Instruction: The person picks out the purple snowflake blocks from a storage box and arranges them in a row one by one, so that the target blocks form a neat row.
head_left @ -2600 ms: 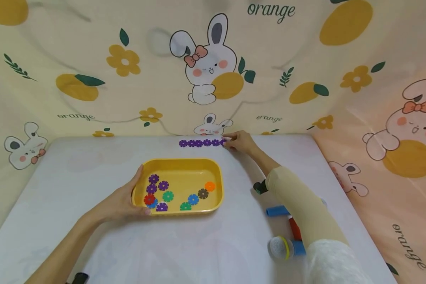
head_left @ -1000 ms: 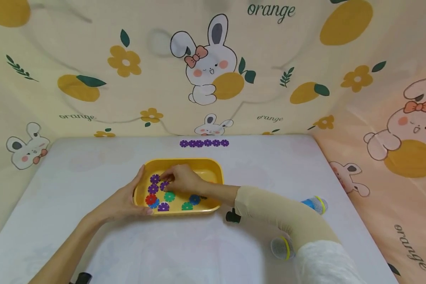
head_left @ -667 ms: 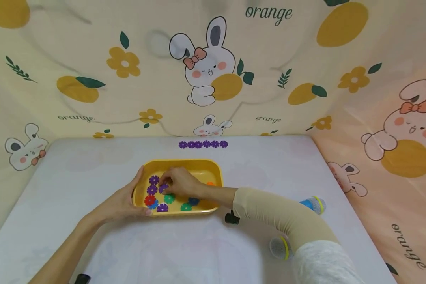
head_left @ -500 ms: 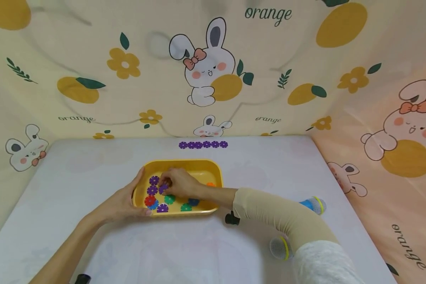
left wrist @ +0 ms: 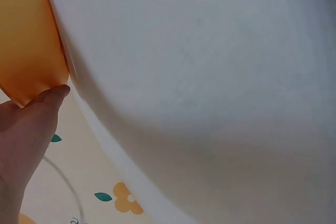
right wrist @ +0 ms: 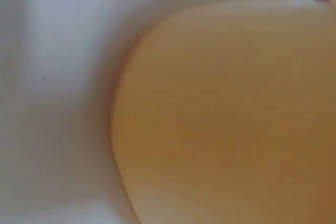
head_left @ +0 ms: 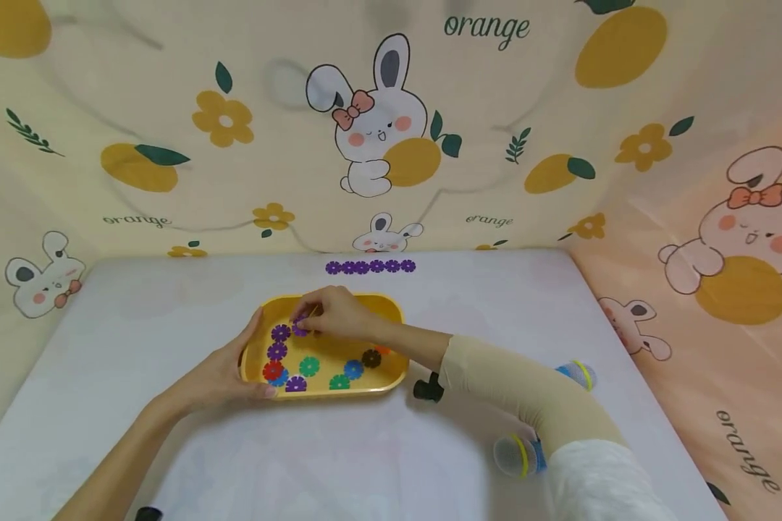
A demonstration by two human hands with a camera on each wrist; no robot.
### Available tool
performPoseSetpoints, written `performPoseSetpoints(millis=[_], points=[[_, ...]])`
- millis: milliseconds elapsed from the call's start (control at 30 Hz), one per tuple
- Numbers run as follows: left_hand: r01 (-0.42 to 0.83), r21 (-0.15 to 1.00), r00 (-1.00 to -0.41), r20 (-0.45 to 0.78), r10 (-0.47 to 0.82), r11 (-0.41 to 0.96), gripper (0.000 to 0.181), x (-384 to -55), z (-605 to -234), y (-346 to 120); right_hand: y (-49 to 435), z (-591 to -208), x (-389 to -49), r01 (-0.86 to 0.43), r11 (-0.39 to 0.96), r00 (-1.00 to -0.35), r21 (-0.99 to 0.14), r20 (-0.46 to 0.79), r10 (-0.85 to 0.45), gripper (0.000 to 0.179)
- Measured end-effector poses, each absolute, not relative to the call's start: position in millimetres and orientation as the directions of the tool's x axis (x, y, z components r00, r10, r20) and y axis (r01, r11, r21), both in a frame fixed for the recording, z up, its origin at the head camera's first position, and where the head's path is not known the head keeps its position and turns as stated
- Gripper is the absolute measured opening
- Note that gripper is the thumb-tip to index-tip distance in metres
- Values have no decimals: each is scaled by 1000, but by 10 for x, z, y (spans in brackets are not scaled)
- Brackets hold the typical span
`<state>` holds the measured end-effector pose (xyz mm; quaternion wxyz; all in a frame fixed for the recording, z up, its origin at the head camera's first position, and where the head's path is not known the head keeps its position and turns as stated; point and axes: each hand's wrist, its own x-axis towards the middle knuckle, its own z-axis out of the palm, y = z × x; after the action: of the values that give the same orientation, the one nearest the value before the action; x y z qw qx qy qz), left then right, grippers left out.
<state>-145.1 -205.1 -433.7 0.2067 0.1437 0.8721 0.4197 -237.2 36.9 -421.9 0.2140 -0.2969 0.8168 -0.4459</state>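
Note:
My left hand (head_left: pixel 224 373) grips the left end of a yellow plastic tray (head_left: pixel 391 376), thumb at the near corner and fingers along the side. In the left wrist view, the hand (left wrist: pixel 31 135) holds the tray's wall (left wrist: pixel 29 35). Over the tray, my right hand (head_left: pixel 342 315) pinches a purple snowflake disc (head_left: pixel 300 327) between thumb and fingers. Other notched discs lie in the tray: purple (head_left: pixel 276 352), red (head_left: pixel 273 371), green (head_left: pixel 309 366), blue (head_left: pixel 353 369) and brown (head_left: pixel 371 357). The right wrist view is blurred and mostly filled by the tray (right wrist: pixel 226 108).
Behind the tray, a row of several purple discs (head_left: pixel 377 266) lies near the white table's (head_left: pixel 169 304) back edge. Right of the tray are two microphones, one nearer (head_left: pixel 515 456) and one farther (head_left: pixel 583 375), partly behind my right sleeve. A patterned cloth (head_left: pixel 234 181) hangs behind.
My right hand has left the end of the purple row and come down into the tray. It took hold of a purple disc there and has raised it slightly toward the back.

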Motion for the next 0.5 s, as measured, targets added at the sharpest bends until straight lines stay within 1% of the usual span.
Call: performPoseSetpoints(millis=[67, 200, 367, 433, 500], points=[[76, 785, -875, -243, 419, 615, 128, -1434, -4352, -2053, 431, -4165, -2405, -287, 408, -741, -867, -69, -667, 17], [74, 793, -879, -235, 415, 605, 128, -1433, -4359, -2053, 607, -4037, -2492, -293, 416, -757, -861, -57, -651, 20], [59, 797, -876, -248, 414, 602, 129, -1422, -4350, -2047, 902, -3903, -2563, -254, 416, -737, -873, -104, -668, 29], [61, 795, -877, -246, 413, 603, 129, -1421, -4344, -2045, 1027, -3872, -2591, -236, 415, -739, -879, -114, -664, 32], [61, 798, -879, -242, 411, 600, 129, -1423, -4342, -2043, 1145, -3858, -2620, -222, 414, -758, -883, -110, -643, 32]])
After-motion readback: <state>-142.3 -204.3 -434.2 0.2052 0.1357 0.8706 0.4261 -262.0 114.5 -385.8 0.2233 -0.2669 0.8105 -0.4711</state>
